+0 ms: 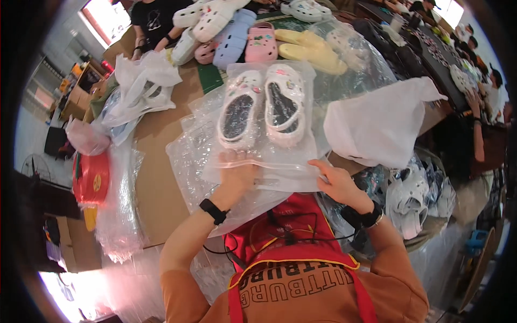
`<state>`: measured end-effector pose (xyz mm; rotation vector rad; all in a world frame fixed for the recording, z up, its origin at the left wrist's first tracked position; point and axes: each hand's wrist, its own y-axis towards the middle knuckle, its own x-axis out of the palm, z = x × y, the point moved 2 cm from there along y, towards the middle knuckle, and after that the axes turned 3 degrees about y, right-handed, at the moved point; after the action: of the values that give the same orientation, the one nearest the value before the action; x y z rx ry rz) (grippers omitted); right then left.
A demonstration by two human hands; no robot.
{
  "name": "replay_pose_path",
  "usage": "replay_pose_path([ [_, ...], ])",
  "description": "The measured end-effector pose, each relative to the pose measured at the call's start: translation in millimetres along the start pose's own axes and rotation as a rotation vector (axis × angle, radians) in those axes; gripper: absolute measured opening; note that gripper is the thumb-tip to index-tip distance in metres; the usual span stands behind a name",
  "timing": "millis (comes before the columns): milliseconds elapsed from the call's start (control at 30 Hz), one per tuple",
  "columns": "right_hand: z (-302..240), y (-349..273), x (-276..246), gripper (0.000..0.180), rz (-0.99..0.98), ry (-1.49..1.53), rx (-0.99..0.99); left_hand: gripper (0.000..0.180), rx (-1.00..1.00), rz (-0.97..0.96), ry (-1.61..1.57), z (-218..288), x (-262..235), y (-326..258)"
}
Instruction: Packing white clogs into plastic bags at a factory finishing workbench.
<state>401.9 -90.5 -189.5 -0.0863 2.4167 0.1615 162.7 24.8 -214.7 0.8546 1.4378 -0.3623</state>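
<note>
A pair of white clogs (237, 116) with dark insoles and small charms lies side by side in a clear plastic bag (285, 175) on the table. The bag's open end faces me, its edge folded in a strip. My left hand (239, 175) lies at the left of this strip, fingers stretched toward the clogs and partly covered by the film. At the strip's right end, my right hand (339, 183) has its fingers bent and closed on the bag's edge. More flat clear bags (186, 148) are layered underneath.
Blue, pink and white clogs (234, 37) are piled at the far edge, beside yellow slippers (309, 51). A white plastic bag (374, 124) stands right; wrapped clogs (409, 199) lie below it. A red tape roll (90, 177) is left. Another person (156, 24) stands across the table.
</note>
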Motion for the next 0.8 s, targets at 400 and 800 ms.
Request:
replay_pose_path([
  [400, -20, -11, -17, 0.037, -0.067, -0.058, 0.023, 0.036, 0.266, -0.088, -0.287, 18, -42, 1],
  [800, -12, 25, -80, 0.066, 0.373, -0.846, -0.192, 0.051, 0.229, 0.414, -0.133, 24, -78, 7],
])
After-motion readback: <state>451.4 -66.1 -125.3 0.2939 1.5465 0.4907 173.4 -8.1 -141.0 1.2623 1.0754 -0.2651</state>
